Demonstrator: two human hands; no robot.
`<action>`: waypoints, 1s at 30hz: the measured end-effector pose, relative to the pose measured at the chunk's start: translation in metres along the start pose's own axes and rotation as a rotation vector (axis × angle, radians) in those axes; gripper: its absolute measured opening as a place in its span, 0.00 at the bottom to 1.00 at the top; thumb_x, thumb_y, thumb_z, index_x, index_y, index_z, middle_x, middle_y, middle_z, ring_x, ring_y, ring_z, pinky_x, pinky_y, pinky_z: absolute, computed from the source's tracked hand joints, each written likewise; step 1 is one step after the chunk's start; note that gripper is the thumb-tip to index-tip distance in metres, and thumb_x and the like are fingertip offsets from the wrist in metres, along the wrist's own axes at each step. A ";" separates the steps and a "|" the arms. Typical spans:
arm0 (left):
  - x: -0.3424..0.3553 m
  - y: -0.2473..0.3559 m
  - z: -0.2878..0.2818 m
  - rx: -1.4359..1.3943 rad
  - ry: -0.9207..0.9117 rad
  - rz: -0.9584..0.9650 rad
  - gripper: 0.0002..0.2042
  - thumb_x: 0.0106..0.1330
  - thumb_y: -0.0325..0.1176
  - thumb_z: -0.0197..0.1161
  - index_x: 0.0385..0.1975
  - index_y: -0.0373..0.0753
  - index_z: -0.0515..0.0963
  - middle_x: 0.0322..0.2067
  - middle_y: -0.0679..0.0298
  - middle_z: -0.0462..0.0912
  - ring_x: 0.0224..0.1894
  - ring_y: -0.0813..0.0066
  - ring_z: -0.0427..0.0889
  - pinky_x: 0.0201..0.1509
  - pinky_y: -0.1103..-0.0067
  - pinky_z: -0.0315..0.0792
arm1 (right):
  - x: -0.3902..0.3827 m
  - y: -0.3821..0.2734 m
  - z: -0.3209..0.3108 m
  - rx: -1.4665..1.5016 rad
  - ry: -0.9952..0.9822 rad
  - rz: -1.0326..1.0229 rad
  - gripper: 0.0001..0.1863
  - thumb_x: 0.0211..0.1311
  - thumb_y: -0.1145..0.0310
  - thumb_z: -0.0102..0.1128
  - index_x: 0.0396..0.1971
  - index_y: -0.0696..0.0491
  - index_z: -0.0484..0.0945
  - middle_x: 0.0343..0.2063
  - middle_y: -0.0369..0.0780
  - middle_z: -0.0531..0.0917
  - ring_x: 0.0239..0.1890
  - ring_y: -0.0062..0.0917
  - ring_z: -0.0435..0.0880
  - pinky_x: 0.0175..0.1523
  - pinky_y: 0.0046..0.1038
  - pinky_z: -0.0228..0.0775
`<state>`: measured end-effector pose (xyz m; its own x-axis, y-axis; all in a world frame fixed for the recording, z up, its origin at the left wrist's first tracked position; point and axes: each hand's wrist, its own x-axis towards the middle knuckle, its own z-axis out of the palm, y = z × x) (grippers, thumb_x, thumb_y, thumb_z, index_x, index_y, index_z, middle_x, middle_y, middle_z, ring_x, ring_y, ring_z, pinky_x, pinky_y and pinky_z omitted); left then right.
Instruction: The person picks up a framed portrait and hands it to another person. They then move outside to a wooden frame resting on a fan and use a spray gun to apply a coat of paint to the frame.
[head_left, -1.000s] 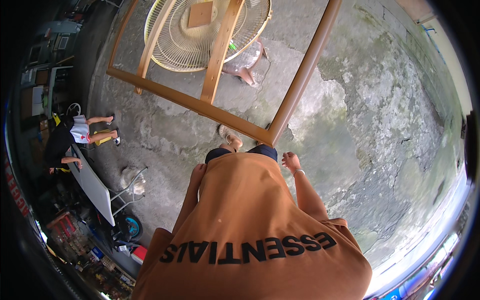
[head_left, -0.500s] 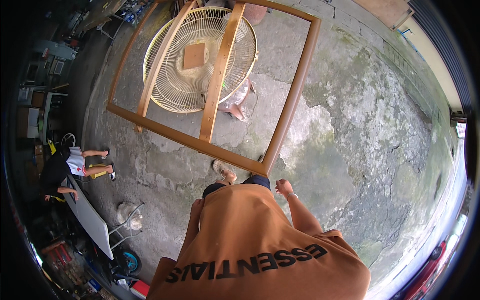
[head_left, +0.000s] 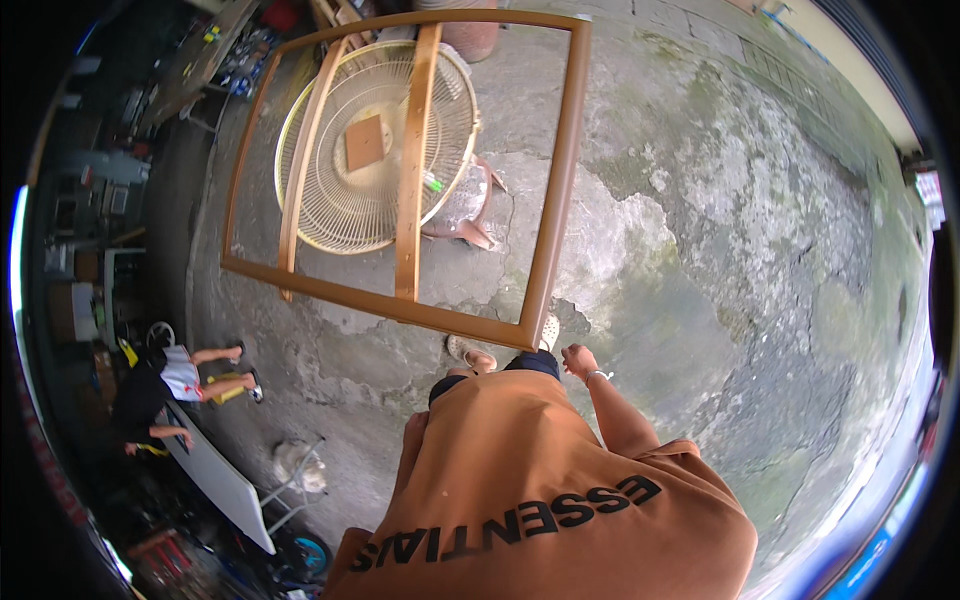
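Observation:
A large brown rectangular frame (head_left: 553, 225) with two lighter wooden crossbars (head_left: 409, 200) stands in front of me. Under or behind the crossbars is a round cream wire fan guard (head_left: 345, 225) with a square brown board (head_left: 364, 142) at its middle. My right hand (head_left: 578, 361) hangs beside my hip, just right of the frame's near corner and apart from it. Its fingers are loosely bent, and I see nothing in them. My left hand (head_left: 415, 425) hangs at my left side, its fingers largely hidden against my brown shirt (head_left: 500, 450).
Cracked concrete floor (head_left: 740, 290) spreads to the right. At the left a person (head_left: 150, 390) bends over a white folding table (head_left: 220, 480), beside a pale fluffy animal-like shape (head_left: 300, 467). A reddish pot (head_left: 470, 40) stands beyond the frame. Cluttered shelves line the far left.
My view has shifted, so the frame and fan guard sit further left and the person and table further right. My feet have stepped. My hands still hang at my sides.

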<state>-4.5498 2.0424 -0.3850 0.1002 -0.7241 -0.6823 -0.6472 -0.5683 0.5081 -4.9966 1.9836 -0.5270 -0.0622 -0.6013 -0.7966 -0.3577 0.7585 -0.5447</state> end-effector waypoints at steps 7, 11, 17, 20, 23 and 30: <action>0.000 -0.002 -0.022 0.141 -0.046 0.026 0.20 0.68 0.46 0.52 0.38 0.31 0.78 0.32 0.53 0.82 0.37 0.66 0.80 0.43 0.72 0.71 | -0.007 -0.002 0.037 -0.026 0.061 -0.001 0.22 0.61 0.55 0.49 0.39 0.60 0.79 0.30 0.48 0.84 0.35 0.40 0.84 0.47 0.36 0.73; 0.008 -0.005 -0.039 0.228 -0.074 0.103 0.19 0.68 0.45 0.52 0.38 0.32 0.77 0.32 0.53 0.82 0.37 0.67 0.80 0.42 0.73 0.71 | -0.036 -0.001 0.043 0.085 0.049 0.075 0.23 0.60 0.52 0.52 0.41 0.58 0.79 0.38 0.52 0.82 0.46 0.44 0.80 0.51 0.39 0.70; 0.027 0.073 -0.055 0.288 -0.109 -0.027 0.18 0.69 0.44 0.52 0.38 0.32 0.77 0.32 0.57 0.82 0.36 0.71 0.79 0.42 0.75 0.71 | -0.025 0.065 0.077 0.258 0.162 0.186 0.20 0.59 0.57 0.51 0.38 0.59 0.80 0.30 0.48 0.84 0.37 0.36 0.84 0.46 0.34 0.73; 0.017 0.106 -0.046 0.239 -0.108 -0.045 0.18 0.69 0.44 0.52 0.40 0.32 0.77 0.33 0.59 0.82 0.36 0.73 0.78 0.42 0.76 0.71 | -0.021 0.110 0.099 0.277 0.153 0.203 0.19 0.58 0.60 0.52 0.35 0.62 0.80 0.26 0.47 0.84 0.27 0.32 0.84 0.36 0.31 0.75; 0.027 0.094 -0.048 0.219 -0.088 -0.073 0.17 0.69 0.43 0.53 0.41 0.33 0.77 0.34 0.60 0.82 0.35 0.73 0.78 0.41 0.77 0.71 | -0.021 0.139 0.123 0.378 0.074 0.211 0.16 0.58 0.64 0.52 0.30 0.65 0.79 0.22 0.45 0.83 0.21 0.27 0.82 0.25 0.27 0.75; 0.033 0.088 -0.047 0.201 -0.051 -0.036 0.17 0.68 0.43 0.54 0.41 0.32 0.78 0.35 0.57 0.83 0.38 0.71 0.80 0.43 0.76 0.72 | -0.048 0.099 0.089 0.538 -0.039 0.293 0.14 0.62 0.65 0.51 0.35 0.62 0.76 0.21 0.42 0.82 0.16 0.25 0.80 0.19 0.25 0.70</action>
<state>-4.5681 1.9503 -0.3382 0.0914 -0.6812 -0.7264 -0.7824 -0.5004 0.3707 -4.9464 2.1099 -0.5660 -0.0488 -0.3467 -0.9367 0.1907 0.9173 -0.3494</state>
